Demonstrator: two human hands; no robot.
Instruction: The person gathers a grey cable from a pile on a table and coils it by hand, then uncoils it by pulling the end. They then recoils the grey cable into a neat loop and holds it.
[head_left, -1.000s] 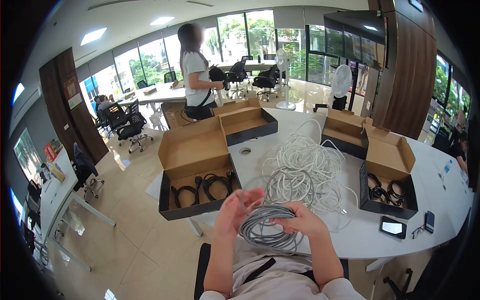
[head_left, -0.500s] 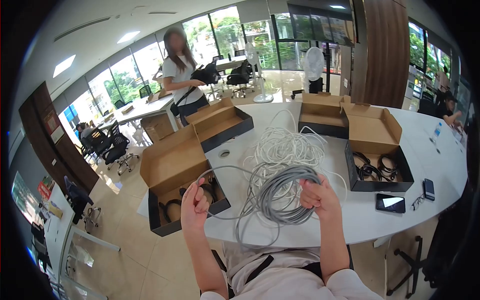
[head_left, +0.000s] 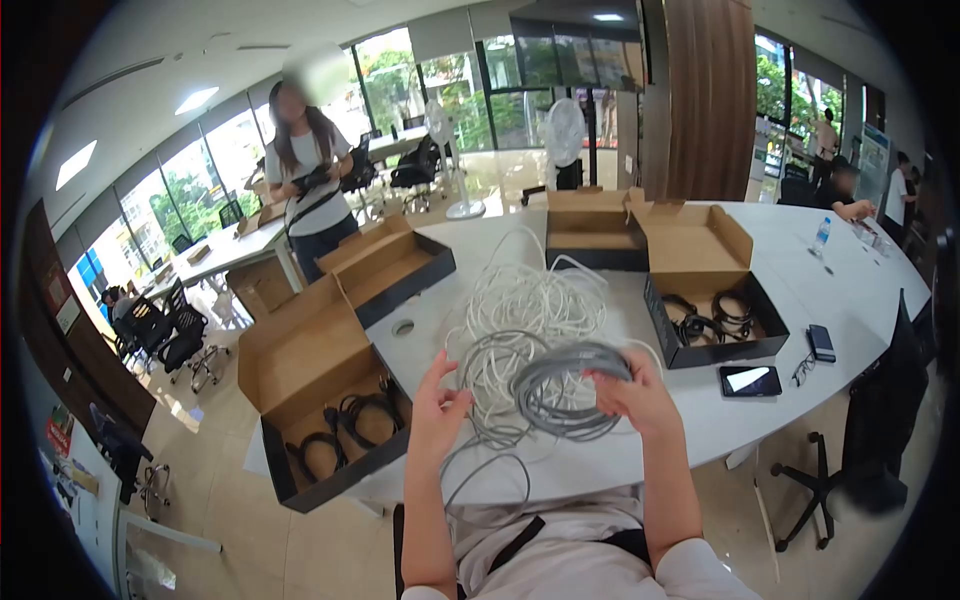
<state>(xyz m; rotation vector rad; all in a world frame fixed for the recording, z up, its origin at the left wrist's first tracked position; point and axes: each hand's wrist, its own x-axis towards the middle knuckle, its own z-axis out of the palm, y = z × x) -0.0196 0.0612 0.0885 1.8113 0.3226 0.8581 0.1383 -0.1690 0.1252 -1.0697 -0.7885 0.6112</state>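
My right hand [head_left: 640,392] grips a grey cable coil [head_left: 568,405] at its right side, the loops bunched over the table. Opposite it, my left hand [head_left: 436,410] is open, thumb and fingers apart, right beside a looser grey loop that trails from the coil. More of the grey cable hangs down near the table's front edge, toward my lap. Behind the coil, a large tangled heap of white cable [head_left: 530,290] lies on the white table [head_left: 500,480], partly hidden by the grey loops.
Open cardboard boxes with black cables stand at left [head_left: 335,440] and right [head_left: 715,320]; two more boxes [head_left: 400,275] [head_left: 595,235] sit behind. A phone [head_left: 750,381], glasses [head_left: 803,371] and a bottle [head_left: 822,236] are at right. A person [head_left: 308,180] stands beyond the table.
My left hand has let go of the grey cable strand it pinched, and its fingers have spread. The coil in my right hand is bunched tighter. The view has turned right.
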